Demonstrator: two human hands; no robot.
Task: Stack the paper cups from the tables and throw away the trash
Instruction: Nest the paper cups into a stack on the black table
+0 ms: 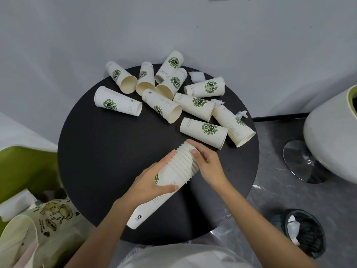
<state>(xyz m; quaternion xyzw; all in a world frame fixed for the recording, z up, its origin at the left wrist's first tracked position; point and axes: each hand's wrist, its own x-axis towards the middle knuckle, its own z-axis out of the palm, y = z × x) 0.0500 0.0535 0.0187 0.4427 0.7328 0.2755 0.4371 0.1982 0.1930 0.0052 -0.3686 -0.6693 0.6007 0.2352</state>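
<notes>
A stack of nested white paper cups [173, 175] with green logos lies tilted over the round black table [108, 151]. My left hand [152, 180] grips the stack's body, fingers over the top and thumb below. My right hand [206, 161] holds the ribbed rim end of the stack, thumb on the rims. Several loose cups [162, 107] lie on their sides across the far half of the table; the nearest one [203, 132] is just beyond my right hand. Crumpled tissue scraps [196, 76] lie among the cups near the far right edge, one [242, 114] on a cup.
A black mesh wastebasket [307, 233] holding white paper stands on the floor at lower right. A white chair with a chrome base [301, 161] is at the right. A green seat [25, 165] and a printed tote bag [44, 225] sit at the left. A wall is behind the table.
</notes>
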